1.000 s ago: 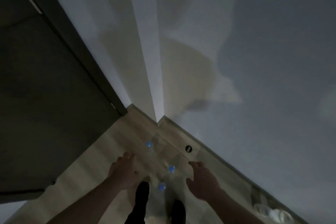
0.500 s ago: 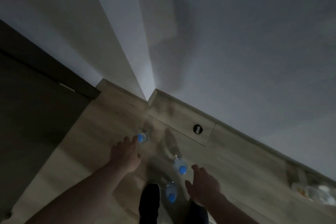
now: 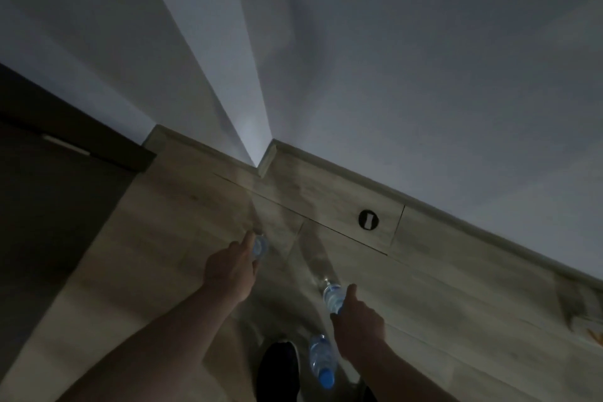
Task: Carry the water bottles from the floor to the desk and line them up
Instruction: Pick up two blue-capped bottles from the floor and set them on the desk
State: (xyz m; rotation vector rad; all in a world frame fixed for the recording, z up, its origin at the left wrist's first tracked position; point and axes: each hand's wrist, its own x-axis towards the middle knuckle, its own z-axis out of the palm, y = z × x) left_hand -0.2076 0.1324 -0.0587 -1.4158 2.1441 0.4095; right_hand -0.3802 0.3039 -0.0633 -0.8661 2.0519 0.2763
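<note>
Both bare forearms stretched down from the lower frame; left hand [image 3: 230, 266] curled at centre, right hand [image 3: 357, 320] curled lower right, each grip blurred.

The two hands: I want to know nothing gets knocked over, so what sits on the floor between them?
In the head view, only bare wood floor lies between the left hand and the right hand; each hand is at its own bottle.

Water bottles you see: three, at [image 3: 260, 246], [image 3: 332, 298] and [image 3: 321, 361]
Your hands: two, left hand [image 3: 230, 269], right hand [image 3: 359, 326]
Shoes: one [image 3: 279, 369]
</note>
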